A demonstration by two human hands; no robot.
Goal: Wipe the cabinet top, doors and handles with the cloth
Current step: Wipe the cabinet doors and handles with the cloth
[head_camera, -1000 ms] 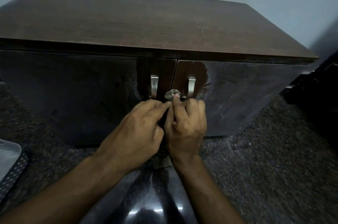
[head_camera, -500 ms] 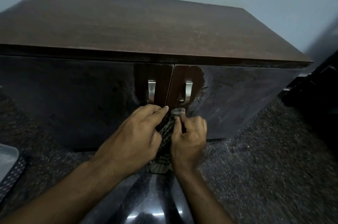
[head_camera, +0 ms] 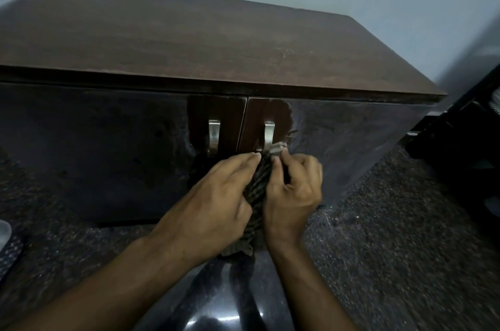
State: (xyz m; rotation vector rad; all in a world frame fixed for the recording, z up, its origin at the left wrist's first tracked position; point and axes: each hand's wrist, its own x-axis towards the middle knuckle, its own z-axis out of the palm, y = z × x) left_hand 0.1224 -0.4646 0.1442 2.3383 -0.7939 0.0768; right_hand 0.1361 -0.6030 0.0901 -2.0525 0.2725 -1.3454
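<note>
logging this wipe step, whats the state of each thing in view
cloth: twisted into a rope, gripped by both hands, top end at the base of the right handle
left hand: holds cloth
right hand: pinches cloth near its top end
left door: closed
right door: closed, smeary
left handle: bare
right handle: cloth touching its lower end
cabinet top: bare, dusty specks

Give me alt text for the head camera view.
Two hands, left hand and right hand, grip a striped cloth at the foot of the right handle on a dark cabinet; the left handle is bare.
</note>
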